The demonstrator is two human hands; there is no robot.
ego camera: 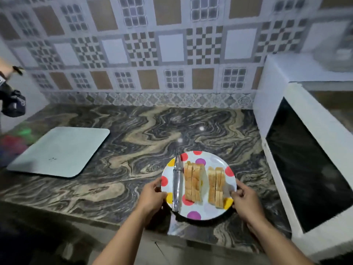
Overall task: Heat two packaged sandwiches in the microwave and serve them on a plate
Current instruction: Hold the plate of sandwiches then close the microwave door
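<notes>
Head view: low in the frame's centre, the left hand (152, 196) and right hand (246, 202) each curl a grip on the polka-dot plate (193, 214) over the bench (133, 131). 2 sandwiches (193, 181) stand on edge and could topple; loose tongs (176, 185) might slide off if the plate tilts.

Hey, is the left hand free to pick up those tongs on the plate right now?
Probably not at once: the left hand grips the plate rim, as does the right hand. The tongs lie uncovered right beside it, so letting go would leave the way free.
</notes>
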